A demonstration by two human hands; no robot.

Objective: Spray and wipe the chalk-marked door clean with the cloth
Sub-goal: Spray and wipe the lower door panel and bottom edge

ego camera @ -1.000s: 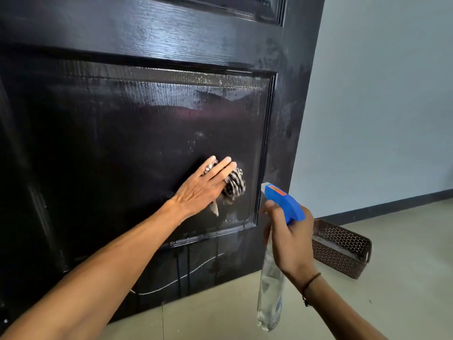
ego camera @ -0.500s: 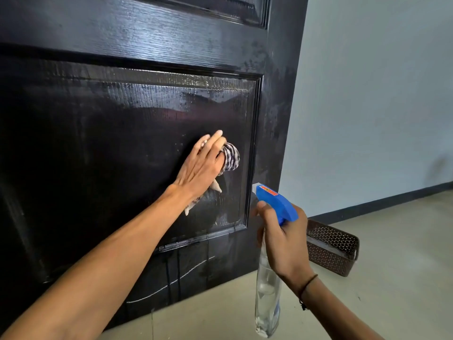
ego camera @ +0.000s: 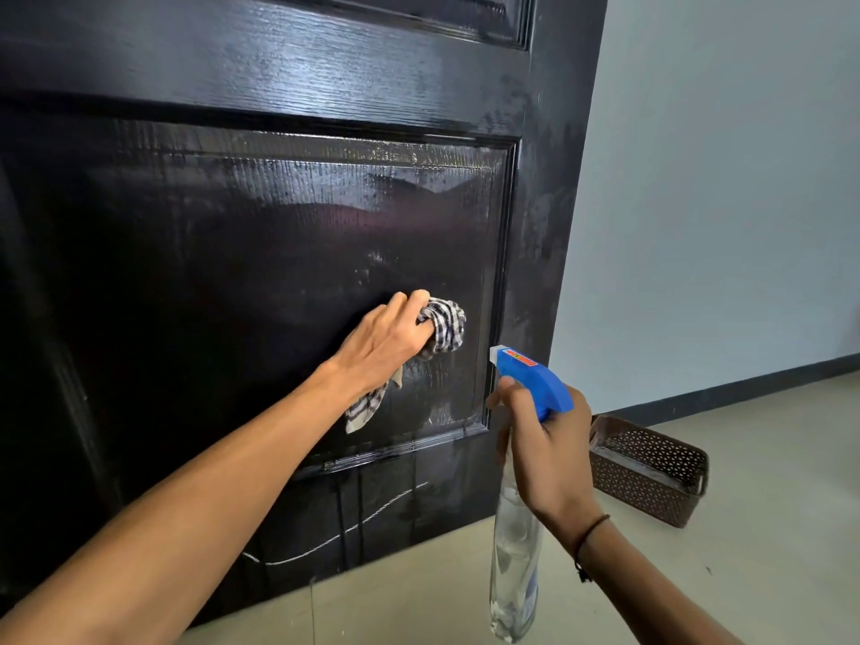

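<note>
A: Where is the cloth [ego camera: 444, 329] against the door [ego camera: 242, 253]?

B: It is bunched up and pressed on the lower right part of the recessed panel, near the panel's right moulding. The left hand [ego camera: 384, 343] has its fingers curled round it, so the checked fabric bulges out past the knuckles to the right, and a loose tail hangs down below the wrist.

A: And the other hand?

B: The right hand [ego camera: 547, 451] grips the neck of a spray bottle [ego camera: 516, 542], lower and to the right of the cloth, just off the door's right edge. The blue spray head [ego camera: 535, 381] points its nozzle left at the door, and a finger lies in front of the trigger. The clear body hangs down below the fist.

A: So the two hands are apart?

B: Yes, apart, each holding its own thing, with the panel's right moulding between them.

A: Any chalk showing?

B: A thin white chalk line [ego camera: 344, 528] curves across the bottom rail, below the panel and below the cloth. The panel looks wet and glossy, with drips running down. A brown perforated basket [ego camera: 651, 477] sits on the floor [ego camera: 768, 528] by the wall
</note>
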